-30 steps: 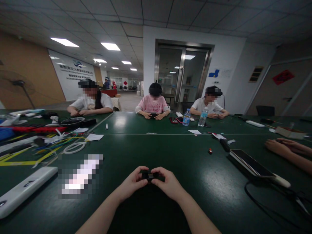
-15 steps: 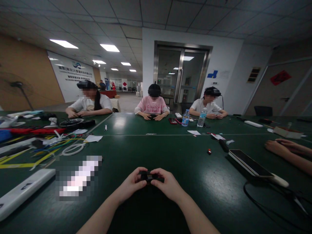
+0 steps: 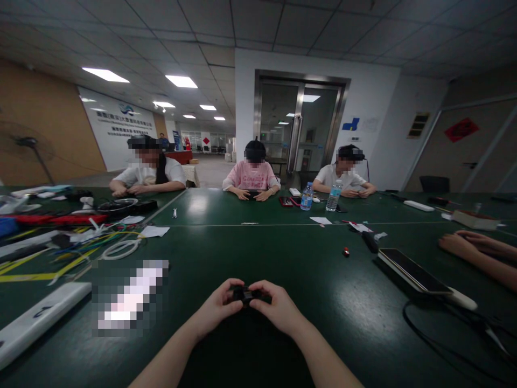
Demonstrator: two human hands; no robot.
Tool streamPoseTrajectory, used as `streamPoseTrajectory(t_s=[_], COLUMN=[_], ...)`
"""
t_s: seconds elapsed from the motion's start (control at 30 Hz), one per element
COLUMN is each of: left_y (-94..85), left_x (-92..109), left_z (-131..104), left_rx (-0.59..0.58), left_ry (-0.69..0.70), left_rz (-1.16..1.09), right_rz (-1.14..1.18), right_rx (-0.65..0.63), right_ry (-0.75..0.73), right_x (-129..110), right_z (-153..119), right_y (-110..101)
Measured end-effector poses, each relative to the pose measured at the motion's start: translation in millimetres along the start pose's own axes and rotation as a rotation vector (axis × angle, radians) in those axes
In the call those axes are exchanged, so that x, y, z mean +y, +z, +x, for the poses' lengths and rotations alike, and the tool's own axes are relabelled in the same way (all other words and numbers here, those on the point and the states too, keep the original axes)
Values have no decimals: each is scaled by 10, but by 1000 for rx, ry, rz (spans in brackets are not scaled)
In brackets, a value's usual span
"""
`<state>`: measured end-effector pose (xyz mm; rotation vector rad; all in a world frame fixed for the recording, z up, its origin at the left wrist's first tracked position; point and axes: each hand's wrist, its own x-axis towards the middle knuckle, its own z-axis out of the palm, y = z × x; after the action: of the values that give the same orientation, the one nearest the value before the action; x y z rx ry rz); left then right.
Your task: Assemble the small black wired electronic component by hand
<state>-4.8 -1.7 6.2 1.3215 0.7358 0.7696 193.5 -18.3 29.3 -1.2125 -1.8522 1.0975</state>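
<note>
Between my fingertips is a small black object (image 3: 247, 295), dark and blocky, whose kind I cannot make out. My left hand (image 3: 222, 304) pinches its left side with thumb and fingers. On its right side, my right hand (image 3: 277, 304) grips it the same way. Both hands are close together near the front of the dark green table (image 3: 258, 245), and the fingers cover much of the object. Nearest to my left hand lies a blurred-out, light rectangular thing (image 3: 135, 296).
A white power strip (image 3: 44, 320) lies at left, behind it tangled cables (image 3: 121, 248). At right are a phone (image 3: 416, 269), a black cable (image 3: 416, 328) and another person's hands (image 3: 464, 245). Two water bottles (image 3: 333, 195) stand farther back. Several people sit around the table.
The black object has tilted slightly between my fingers. Both hands keep their hold in nearly the same place, and the view has shifted very little.
</note>
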Motion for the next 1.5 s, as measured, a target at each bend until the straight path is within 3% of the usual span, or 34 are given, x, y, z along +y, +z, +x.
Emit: streamPoseTrajectory(t_s=[1.23, 1.5], left_y=[-19, -13], left_x=[-18, -15], left_z=[6, -2], left_rx=[-20, -15], left_ry=[13, 7], left_rz=[0, 5], right_rz=[-36, -14], right_rx=[19, 80], right_ry=[-51, -23], right_x=[-22, 4], right_z=[4, 24], right_y=[35, 54])
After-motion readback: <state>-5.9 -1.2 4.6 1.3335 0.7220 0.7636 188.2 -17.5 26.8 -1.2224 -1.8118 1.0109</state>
